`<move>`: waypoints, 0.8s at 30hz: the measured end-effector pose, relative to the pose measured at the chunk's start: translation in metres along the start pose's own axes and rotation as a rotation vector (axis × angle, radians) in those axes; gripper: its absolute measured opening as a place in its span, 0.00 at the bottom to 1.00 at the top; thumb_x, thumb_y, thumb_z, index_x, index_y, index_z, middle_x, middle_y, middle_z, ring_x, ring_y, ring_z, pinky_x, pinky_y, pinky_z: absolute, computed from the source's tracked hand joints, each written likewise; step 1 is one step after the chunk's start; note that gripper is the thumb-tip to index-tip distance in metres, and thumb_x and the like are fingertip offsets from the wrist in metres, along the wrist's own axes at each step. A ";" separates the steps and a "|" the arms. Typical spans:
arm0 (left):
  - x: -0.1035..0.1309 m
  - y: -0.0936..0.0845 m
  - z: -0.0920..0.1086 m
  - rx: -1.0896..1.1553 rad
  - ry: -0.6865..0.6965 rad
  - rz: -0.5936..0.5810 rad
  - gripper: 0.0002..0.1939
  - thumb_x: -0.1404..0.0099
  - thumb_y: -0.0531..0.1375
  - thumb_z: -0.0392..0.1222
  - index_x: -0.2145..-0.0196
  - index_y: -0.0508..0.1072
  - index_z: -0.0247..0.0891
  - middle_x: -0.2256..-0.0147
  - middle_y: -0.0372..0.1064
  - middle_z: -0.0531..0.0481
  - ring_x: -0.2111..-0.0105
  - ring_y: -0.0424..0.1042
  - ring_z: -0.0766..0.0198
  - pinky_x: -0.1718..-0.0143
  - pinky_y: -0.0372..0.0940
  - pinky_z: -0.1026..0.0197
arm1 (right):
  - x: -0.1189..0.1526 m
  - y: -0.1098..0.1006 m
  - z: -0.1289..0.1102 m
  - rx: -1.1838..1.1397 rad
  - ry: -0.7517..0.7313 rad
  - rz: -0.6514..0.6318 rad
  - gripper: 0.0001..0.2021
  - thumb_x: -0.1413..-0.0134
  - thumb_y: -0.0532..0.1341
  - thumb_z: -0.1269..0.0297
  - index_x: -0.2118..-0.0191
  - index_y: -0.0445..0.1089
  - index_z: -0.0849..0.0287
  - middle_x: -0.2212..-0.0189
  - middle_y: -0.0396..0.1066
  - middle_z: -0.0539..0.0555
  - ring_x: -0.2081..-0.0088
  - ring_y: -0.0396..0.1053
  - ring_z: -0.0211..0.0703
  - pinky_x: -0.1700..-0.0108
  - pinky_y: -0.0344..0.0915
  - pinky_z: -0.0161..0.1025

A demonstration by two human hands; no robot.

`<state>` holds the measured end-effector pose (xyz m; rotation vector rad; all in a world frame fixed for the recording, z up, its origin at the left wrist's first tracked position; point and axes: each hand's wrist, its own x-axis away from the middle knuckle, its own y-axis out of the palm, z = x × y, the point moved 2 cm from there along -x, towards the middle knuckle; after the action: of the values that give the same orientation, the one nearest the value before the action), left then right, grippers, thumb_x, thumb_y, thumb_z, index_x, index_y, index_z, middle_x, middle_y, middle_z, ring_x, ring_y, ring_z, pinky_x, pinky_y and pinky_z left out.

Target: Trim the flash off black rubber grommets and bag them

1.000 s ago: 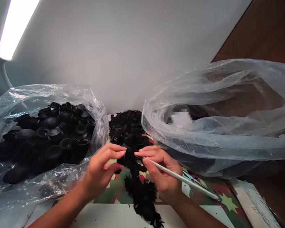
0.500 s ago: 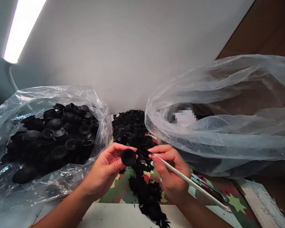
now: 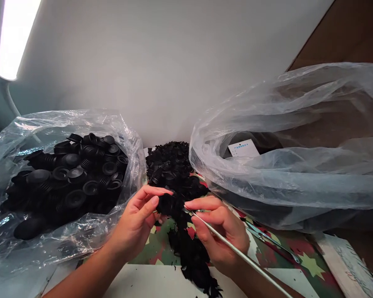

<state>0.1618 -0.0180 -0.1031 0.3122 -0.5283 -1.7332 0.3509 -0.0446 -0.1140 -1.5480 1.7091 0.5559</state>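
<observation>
Between its thumb and fingers, my left hand (image 3: 141, 219) grips a small round black rubber part (image 3: 165, 203), which is tilted and blurred. My right hand (image 3: 220, 229) is closed around a long, thin white tool (image 3: 236, 249) with a metallic tip end, close to the rubber part's right side. I cannot tell whether the tip touches it. Beneath both hands runs a trail of black rubber scraps (image 3: 194, 256). Beyond them is a larger heap of black pieces (image 3: 169, 159).
On the left, a clear plastic bag (image 3: 133, 138) holds many ribbed black rubber parts (image 3: 76, 198). Another clear bag (image 3: 298, 180) stands open at right, with a white printed card (image 3: 244, 148) inside. Scissors (image 3: 272, 242) lie on the patterned cloth (image 3: 161, 244). A lamp (image 3: 17, 37) shines at upper left.
The rubber part has turned in my left hand, its round face no longer toward me. My right hand has moved left with the tool, nearer to the part. The view has shifted slightly.
</observation>
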 end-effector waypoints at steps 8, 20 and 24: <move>0.003 0.003 0.002 -0.548 0.276 -0.057 0.18 0.47 0.75 0.38 0.57 0.85 0.46 0.71 0.71 0.51 0.74 0.66 0.66 0.72 0.64 0.65 | -0.003 0.006 -0.001 -0.004 -0.080 -0.106 0.12 0.41 0.61 0.78 0.58 0.68 0.51 0.54 0.80 0.54 0.53 0.78 0.48 0.53 0.75 0.47; 0.003 -0.005 -0.003 -0.720 0.369 -0.032 0.12 0.42 0.71 0.43 0.60 0.83 0.40 0.67 0.76 0.48 0.69 0.71 0.62 0.68 0.67 0.64 | -0.001 0.007 0.005 0.040 0.032 -0.054 0.12 0.35 0.52 0.77 0.55 0.67 0.53 0.50 0.73 0.57 0.53 0.75 0.46 0.53 0.72 0.46; 0.000 -0.004 -0.006 -0.590 0.217 -0.024 0.19 0.52 0.77 0.39 0.60 0.82 0.40 0.68 0.75 0.50 0.69 0.71 0.63 0.66 0.68 0.63 | -0.007 0.011 0.007 0.070 0.115 -0.162 0.12 0.35 0.55 0.74 0.53 0.71 0.53 0.59 0.72 0.54 0.60 0.74 0.44 0.60 0.72 0.40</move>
<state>0.1614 -0.0187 -0.1098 0.0809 0.1525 -1.7668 0.3418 -0.0332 -0.1152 -1.6774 1.6510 0.3269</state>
